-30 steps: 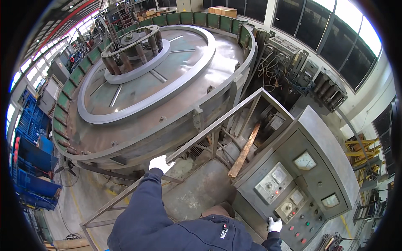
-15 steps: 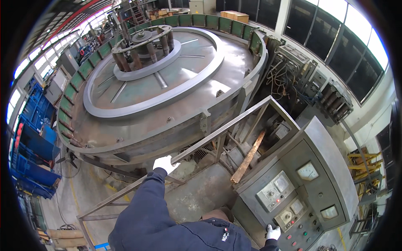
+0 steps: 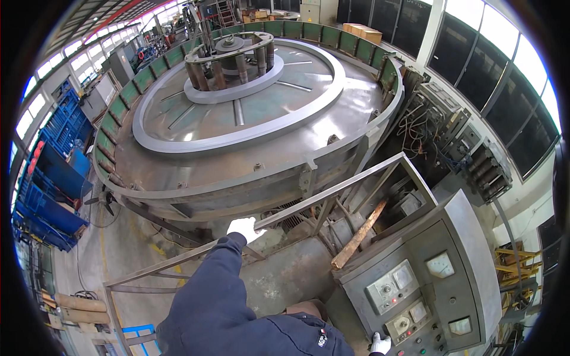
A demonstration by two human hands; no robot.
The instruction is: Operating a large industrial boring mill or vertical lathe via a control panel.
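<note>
My left hand (image 3: pixel 244 229), in a white glove, is closed around the slanting metal railing (image 3: pixel 291 209) in front of me. Beyond that rail lies a huge round machine table (image 3: pixel 214 175) carrying a broad grey metal ring (image 3: pixel 234 142). Low on the right, my white-gloved right hand (image 3: pixel 380 343) rests at the lower left edge of a grey control console (image 3: pixel 362 279). Its fingers look curled, and whatever they hold is hidden. Near that hand the console has dials, knobs, coloured push buttons and a lit red lamp (image 3: pixel 393 300).
A wooden bar (image 3: pixel 359 234) leans inside the railing beside the console. Cables and a dark machine unit (image 3: pixel 427 121) stand against the right wall. Blue cabinets (image 3: pixel 56 196) line the left side, with a black fan (image 3: pixel 101 202) on the floor close by.
My view has shifted and tilted, so the scene sits differently. The bars on the round table lie at new angles, as if it turned slightly. Both hands keep their places.
</note>
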